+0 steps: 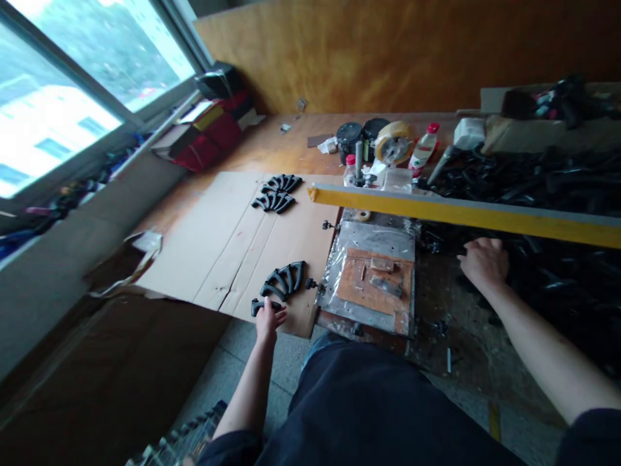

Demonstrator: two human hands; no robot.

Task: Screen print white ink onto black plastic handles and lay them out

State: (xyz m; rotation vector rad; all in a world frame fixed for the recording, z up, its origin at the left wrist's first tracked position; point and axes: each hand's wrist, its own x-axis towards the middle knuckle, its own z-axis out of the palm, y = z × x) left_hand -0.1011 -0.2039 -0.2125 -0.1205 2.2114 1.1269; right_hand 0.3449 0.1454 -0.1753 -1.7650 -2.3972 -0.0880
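My left hand (268,321) reaches out to the near edge of a flat cardboard sheet (213,246) and is closed on a black curved plastic piece (259,305). Just beyond it lies a fanned stack of the same black curved pieces (284,279). Two more stacks of curved pieces (277,193) lie at the far end of the cardboard. My right hand (482,262) rests knuckles up at the edge of a large heap of black parts (557,259); its fingers are curled into the heap and hidden. Between my hands stands a metal jig plate with a wooden insert (373,275).
A yellow-edged bar (460,213) crosses above the heap. Behind the jig stand a tape roll (394,144), a red-capped bottle (424,150) and black tins (349,137). A red bag (213,133) lies below the window at the left. My dark-trousered knee (369,401) fills the foreground.
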